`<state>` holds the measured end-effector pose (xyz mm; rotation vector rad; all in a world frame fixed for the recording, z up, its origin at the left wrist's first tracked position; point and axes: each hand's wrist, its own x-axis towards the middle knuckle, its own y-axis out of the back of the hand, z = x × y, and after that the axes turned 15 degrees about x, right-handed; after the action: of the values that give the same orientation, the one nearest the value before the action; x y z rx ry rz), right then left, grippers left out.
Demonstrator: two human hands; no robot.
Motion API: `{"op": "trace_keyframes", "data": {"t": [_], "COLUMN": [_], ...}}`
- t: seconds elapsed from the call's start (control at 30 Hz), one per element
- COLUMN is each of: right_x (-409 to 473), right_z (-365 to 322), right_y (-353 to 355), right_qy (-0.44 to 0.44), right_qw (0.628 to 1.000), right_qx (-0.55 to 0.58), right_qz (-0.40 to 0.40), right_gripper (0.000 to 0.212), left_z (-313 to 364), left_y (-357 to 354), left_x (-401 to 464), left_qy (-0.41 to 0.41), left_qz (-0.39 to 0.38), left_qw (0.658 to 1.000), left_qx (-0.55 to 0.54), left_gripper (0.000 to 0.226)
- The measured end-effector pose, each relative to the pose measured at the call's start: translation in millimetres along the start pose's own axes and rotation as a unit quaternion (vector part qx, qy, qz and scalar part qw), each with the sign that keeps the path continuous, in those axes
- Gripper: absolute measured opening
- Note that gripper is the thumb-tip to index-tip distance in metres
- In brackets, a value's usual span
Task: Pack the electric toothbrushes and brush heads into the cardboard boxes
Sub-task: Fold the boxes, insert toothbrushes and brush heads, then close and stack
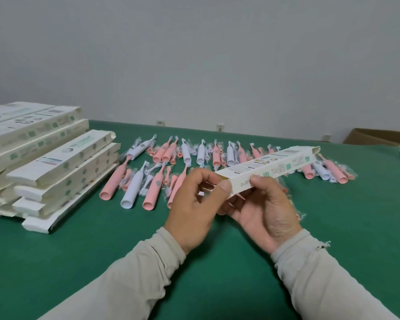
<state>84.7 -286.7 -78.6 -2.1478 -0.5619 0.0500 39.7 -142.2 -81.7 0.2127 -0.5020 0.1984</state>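
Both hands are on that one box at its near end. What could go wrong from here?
1. The box is held only at its near end by the left hand and right hand; its far flap looks open, so contents might slide out.
2. It hangs over the loose toothbrushes, so lowering it may scatter them.
3. The box stack leans unevenly and may topple if bumped.

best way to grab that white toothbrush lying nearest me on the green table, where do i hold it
Probably grip the white toothbrush round the thick handle, near its open near end. Come from above with fingers on its two long sides. It lies flat, pointing away, with pink toothbrushes close on both sides, so a narrow pinch fits best. Both hands are busy with the box.
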Motion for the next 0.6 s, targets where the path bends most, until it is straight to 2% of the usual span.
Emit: {"op": "trace_keyframes", "data": {"t": [0.1,0.17,0.43,0.6], "right_x": [0.0,0.0,-0.8,0.3], "right_z": [-1.3,-3.4,-4.9,-3.5], "right_y": [0.0,0.4,-4.3,-2.9], "right_qy": [-0.002,-0.005,-0.031,-0.016], "right_qw": [1.000,1.000,0.999,0.999], "right_qx": [0.006,0.013,0.025,0.033], "right_qz": [0.017,0.024,0.008,-0.007], "right_gripper": [0.040,0.043,0.059,0.042], "left_z": [1.4,1.8,-0.5,-1.5], "left_y": [1.6,0.4,-4.9,-0.5], "left_x": [-2.5,-2.3,2.7,0.1], "left_qy": [0.007,0.013,-0.018,-0.109], "left_qz": [-0.057,-0.066,0.045,0.055], "left_qw": [0.998,0.998,0.999,0.991], "left_qx": [0.008,0.009,0.017,0.060], "left_gripper": [0.037,0.035,0.030,0.015]}}
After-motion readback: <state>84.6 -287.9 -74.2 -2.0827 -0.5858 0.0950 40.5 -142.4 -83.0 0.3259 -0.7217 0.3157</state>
